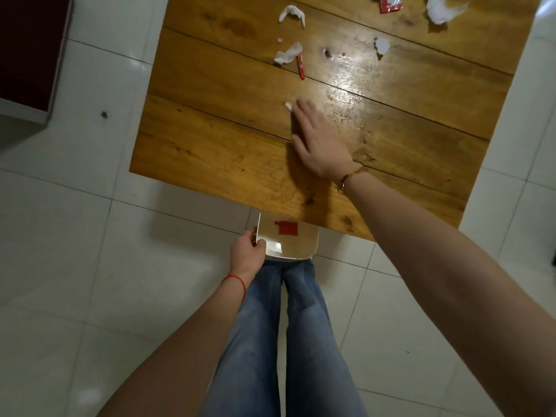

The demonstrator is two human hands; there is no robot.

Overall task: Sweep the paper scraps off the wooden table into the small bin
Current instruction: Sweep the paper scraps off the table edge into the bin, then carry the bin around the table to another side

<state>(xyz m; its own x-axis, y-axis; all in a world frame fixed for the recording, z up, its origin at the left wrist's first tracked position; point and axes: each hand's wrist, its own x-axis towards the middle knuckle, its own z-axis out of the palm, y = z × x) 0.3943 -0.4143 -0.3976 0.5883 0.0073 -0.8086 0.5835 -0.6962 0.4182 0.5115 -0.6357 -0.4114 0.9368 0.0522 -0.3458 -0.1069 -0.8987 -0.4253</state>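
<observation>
Head view, right hand (319, 142) flat on the tabletop (210, 139), grip spread (small scrap (288, 106) at fingertips), left hand (246, 254) clamped on the bin (313, 251) below the near edge.

No readable text or labels — red wrapper (390, 3) print illegible.

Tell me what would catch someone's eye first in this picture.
Probably the right hand spread flat on the glossy wooden table, fingertips beside a tiny white scrap. Next, the left hand holding the small bin just below the table's near edge, with crumpled white paper scraps farther back.
</observation>
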